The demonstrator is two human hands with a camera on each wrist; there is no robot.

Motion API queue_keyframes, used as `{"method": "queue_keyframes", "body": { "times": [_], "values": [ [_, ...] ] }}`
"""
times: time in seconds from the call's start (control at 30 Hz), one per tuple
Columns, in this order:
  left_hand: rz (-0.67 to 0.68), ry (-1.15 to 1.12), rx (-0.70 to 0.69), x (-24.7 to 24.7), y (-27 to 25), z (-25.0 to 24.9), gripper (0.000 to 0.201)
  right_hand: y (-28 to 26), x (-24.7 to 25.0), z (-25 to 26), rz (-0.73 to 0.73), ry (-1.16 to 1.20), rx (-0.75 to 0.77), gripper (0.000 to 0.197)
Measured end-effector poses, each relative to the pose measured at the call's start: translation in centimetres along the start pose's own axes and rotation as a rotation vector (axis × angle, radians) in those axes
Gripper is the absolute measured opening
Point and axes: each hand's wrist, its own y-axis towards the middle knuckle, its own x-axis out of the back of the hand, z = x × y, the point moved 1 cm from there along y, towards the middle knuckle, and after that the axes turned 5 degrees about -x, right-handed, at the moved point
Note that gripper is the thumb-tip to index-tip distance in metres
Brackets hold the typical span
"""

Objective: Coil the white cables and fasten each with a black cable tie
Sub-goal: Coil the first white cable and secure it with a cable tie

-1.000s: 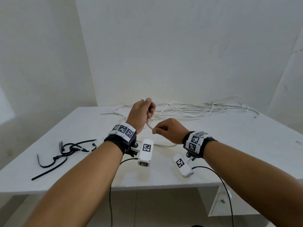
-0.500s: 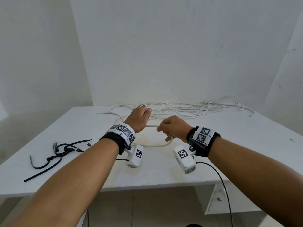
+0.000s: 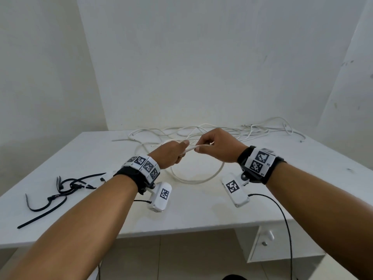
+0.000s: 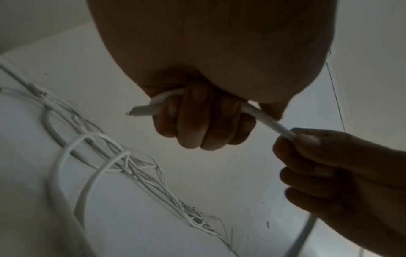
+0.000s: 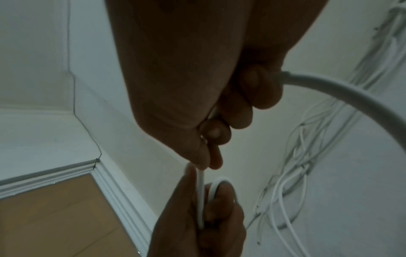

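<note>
Both hands (image 3: 170, 153) (image 3: 219, 146) in closed grip on one white cable (image 3: 190, 148) (mid-table, bare desk (image 3: 201, 215) toward near edge)

The right wristband (image 3: 259, 163) bears small marks "R1" and "R2" beside its black-and-white square tags.

The head view is bright and evenly lit, with soft faint shadows under the forearms on the white desk (image 3: 201, 215) and wide-angle bending of the walls at the edges. Both wrist views are dim and grainy; the left hand (image 4: 204, 121) and right hand (image 5: 197, 104) show as dark, backlit shapes, and nearby cable (image 5: 351, 93) is blurred.
</note>
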Motion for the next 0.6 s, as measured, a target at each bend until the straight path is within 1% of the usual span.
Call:
{"method": "queue_keyframes", "body": {
  "times": [0.07, 0.1, 0.13, 0.2, 0.27, 0.37, 0.43, 0.5, 0.53, 0.6],
  "values": [
    [0.024, -0.038, -0.011, -0.3, -0.3, -0.4, 0.064, 0.7, 1.1, 0.1, -0.063, 0.0, 0.002, 0.014],
    [0.041, -0.09, -0.025, -0.4, -0.5, -0.6, 0.063, 1.1, 1.7, 0.1, -0.098, 0.024, -0.007, 0.018],
    [0.056, -0.188, -0.037, -0.5, -0.6, -0.8, 0.059, 1.5, 2.2, 0.0, -0.12, 0.055, -0.02, 0.023],
    [0.071, -0.474, -0.036, -0.4, -0.9, -1.0, 0.049, 2.0, 2.9, -0.4, -0.113, 0.102, -0.03, 0.03],
    [0.058, -0.675, -0.008, 0.0, -1.3, -0.8, 0.045, 2.3, 3.3, -0.8, -0.074, 0.152, -0.032, 0.028],
    [0.051, -0.847, -0.005, 0.7, -2.0, -0.4, 0.05, 3.0, 3.9, -1.8, -0.064, 0.246, -0.028, 0.02],
    [0.05, -0.953, -0.009, 1.2, -2.6, -0.2, 0.053, 3.2, 4.2, -2.3, -0.096, 0.28, -0.033, 0.015],
    [0.038, -1.086, -0.01, 1.6, -3.1, -0.6, 0.052, 3.3, 3.8, -2.6, -0.159, 0.322, -0.046, 0.012],
    [0.028, -1.139, -0.02, 1.9, -3.2, -1.0, 0.051, 3.3, 3.3, -2.8, -0.187, 0.318, -0.045, 0.012],
    [-0.001, -1.211, -0.06, 2.3, -3.1, -1.8, 0.049, 3.3, 1.6, -3.1, -0.204, 0.228, -0.037, 0.02]
  ]
}}
